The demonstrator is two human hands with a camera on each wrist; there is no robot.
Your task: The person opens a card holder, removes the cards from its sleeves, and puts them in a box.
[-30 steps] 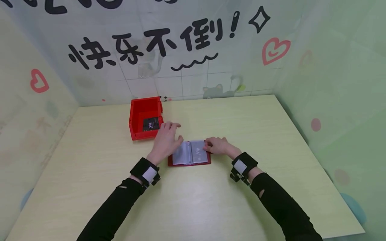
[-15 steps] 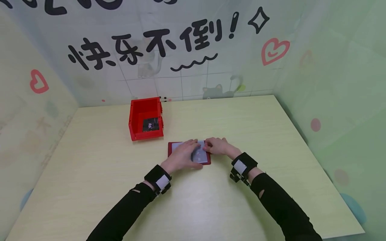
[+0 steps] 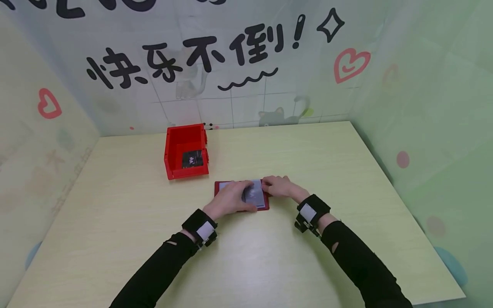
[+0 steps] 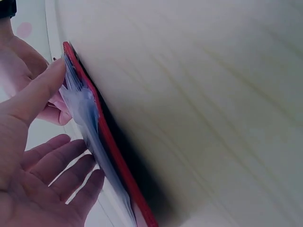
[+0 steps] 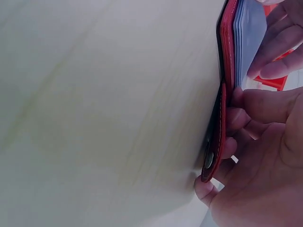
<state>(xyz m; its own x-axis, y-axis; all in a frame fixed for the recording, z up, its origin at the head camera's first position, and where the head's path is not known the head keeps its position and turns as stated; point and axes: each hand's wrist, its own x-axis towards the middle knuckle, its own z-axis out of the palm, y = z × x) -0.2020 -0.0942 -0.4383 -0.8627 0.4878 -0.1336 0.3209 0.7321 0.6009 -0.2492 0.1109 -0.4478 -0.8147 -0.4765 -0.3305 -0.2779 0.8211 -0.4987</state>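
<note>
A red card holder point(image 3: 266, 201) lies spread on the table, its clear plastic pages point(image 3: 254, 194) facing up. My left hand point(image 3: 229, 199) lies over its left half, hiding much of that side. In the left wrist view, the thumb point(image 4: 45, 85) touches the page edges while the other fingers extend loosely along the pages. At the right edge, my right hand point(image 3: 280, 187) holds the holder. The right wrist view has its thumb point(image 5: 260, 103) at the page edges and its fingers curled by the red closing strap point(image 5: 218, 127), which carries a metal snap point(image 5: 209, 160).
A red plastic bin point(image 3: 173, 174) stands toward the back left, with a black card marked "Vip" point(image 3: 192, 159) inside. The pale wooden table point(image 3: 327, 162) meets a printed backdrop point(image 3: 231, 107) behind and at both sides.
My left hand has come from beside the red bin, rightward and nearer, onto the card holder's pages, then shifted slightly left. My right hand has stayed almost still at the holder's right edge.
</note>
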